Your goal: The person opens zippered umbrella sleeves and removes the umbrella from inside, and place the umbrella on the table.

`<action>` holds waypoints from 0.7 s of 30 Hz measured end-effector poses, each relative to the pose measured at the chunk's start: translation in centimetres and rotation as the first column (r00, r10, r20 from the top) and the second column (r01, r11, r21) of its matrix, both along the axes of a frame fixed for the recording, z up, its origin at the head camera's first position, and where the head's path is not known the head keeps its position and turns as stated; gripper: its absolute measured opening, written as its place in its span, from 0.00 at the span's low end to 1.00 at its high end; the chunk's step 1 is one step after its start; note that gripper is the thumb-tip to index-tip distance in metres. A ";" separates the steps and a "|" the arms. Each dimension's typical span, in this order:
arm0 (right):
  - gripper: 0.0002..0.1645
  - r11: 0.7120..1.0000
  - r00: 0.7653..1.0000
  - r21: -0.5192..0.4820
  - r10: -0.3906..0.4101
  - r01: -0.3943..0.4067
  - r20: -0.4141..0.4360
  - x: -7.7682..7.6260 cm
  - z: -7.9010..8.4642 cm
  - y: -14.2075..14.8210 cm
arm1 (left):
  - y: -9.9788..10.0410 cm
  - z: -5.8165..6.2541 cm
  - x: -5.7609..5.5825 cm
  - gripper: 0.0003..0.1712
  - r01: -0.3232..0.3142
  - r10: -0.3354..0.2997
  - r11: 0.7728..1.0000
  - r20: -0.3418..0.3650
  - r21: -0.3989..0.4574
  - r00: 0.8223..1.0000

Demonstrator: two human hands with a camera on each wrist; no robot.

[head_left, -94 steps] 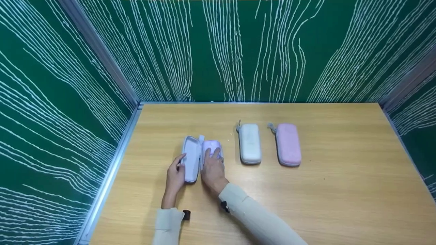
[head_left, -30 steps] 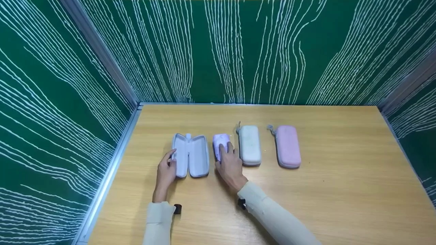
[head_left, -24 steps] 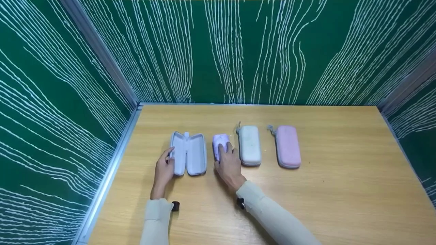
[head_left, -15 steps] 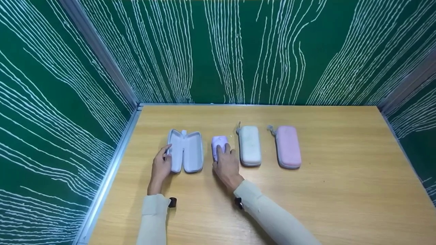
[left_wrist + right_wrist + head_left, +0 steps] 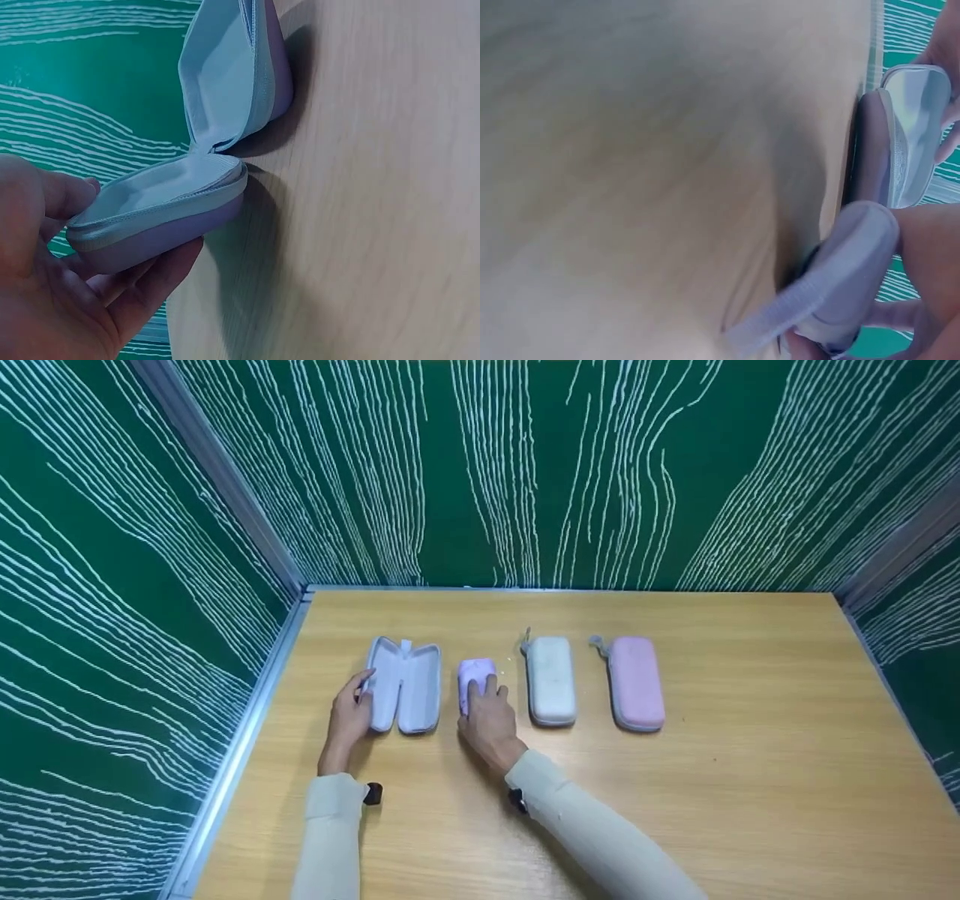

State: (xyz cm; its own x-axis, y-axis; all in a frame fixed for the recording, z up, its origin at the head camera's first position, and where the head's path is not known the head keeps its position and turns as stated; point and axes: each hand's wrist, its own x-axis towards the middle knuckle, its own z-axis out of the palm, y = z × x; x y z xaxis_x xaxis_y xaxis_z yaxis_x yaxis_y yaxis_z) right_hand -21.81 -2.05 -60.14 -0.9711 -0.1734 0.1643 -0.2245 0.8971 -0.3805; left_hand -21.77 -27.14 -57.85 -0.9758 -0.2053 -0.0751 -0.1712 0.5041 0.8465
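Observation:
A lavender zip case point(image 5: 420, 690) lies unfolded like a book, its pale lining facing up. My left hand point(image 5: 349, 716) pinches the rim of its left half; in the left wrist view the thumb is on the lining side and the fingers point(image 5: 154, 285) are beneath the shell. To the right of the case, my right hand point(image 5: 489, 724) grips a small lavender folded umbrella point(image 5: 475, 666) from above, covering its near end. In the right wrist view, the umbrella's rounded end point(image 5: 855, 262) and a ribbed strap point(image 5: 780, 315) show close over the table.
A closed white zip case point(image 5: 551, 679) lies just right of my right hand. Beyond it is a closed pink zip case point(image 5: 636, 682). Both stand on the wooden table point(image 5: 750, 780), which green, white-lined panels point(image 5: 480, 472) enclose at the back and sides.
The umbrella has come out of the lavender case and moved right, then slightly left again. The case has slid left and away from me with my left hand, its halves now wider apart.

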 end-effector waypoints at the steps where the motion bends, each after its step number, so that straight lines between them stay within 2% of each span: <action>1: 0.37 1.000 1.000 0.004 0.008 -0.008 0.019 -0.1 0.1 0.0 | -0.1 0.0 -0.1 0.27 0.001 -0.001 1.000 0.005 0.001 1.000; 6: 0.36 0.999 0.998 0.024 0.035 -0.037 0.053 -0.4 0.5 -0.2 | -0.3 0.0 -0.7 0.27 0.011 -0.011 1.000 0.024 -0.002 1.000; 9: 0.37 0.997 0.993 0.033 0.062 -0.066 0.103 -0.7 0.9 -0.3 | -0.4 0.1 -1.0 0.27 0.015 -0.015 1.000 0.017 -0.001 1.000; 15: 0.46 0.988 0.958 0.000 0.149 -0.154 0.244 -1.7 2.0 0.0 | -1.1 -0.3 -1.4 0.27 0.009 -0.009 1.000 0.004 -0.008 1.000; 21: 0.50 0.981 0.938 -0.044 0.196 -0.192 0.286 -2.6 2.4 0.3 | -1.4 -0.3 -1.8 0.27 0.000 0.000 1.000 0.001 0.002 1.000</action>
State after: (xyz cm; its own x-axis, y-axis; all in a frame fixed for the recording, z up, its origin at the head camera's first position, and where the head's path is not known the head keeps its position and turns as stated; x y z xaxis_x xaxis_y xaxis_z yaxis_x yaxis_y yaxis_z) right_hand -24.40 -1.73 -57.75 -0.9251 -0.3626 -0.1130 -0.2725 0.8409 -0.4676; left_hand -23.59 -28.57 -58.19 -0.9757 -0.2053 -0.0769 -0.1725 0.5021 0.8475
